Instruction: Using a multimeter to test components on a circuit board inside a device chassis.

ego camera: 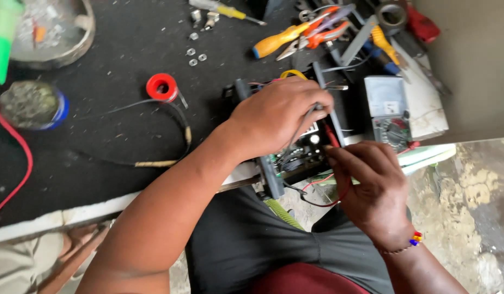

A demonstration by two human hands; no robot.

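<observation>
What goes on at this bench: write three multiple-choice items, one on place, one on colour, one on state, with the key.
1. The multimeter lies: A) right of the open device; B) inside a metal bowl; C) on the lap.
2. The tape roll is: A) blue; B) red; C) white.
3. The right hand: A) lies flat and open; B) pinches a red probe; C) grips pliers.

1 A, it sits by the device's right edge. 2 B, a red ring on the black mat. 3 B, its fingertips close on the probe, while the left hand holds a grey probe over the device.
</observation>
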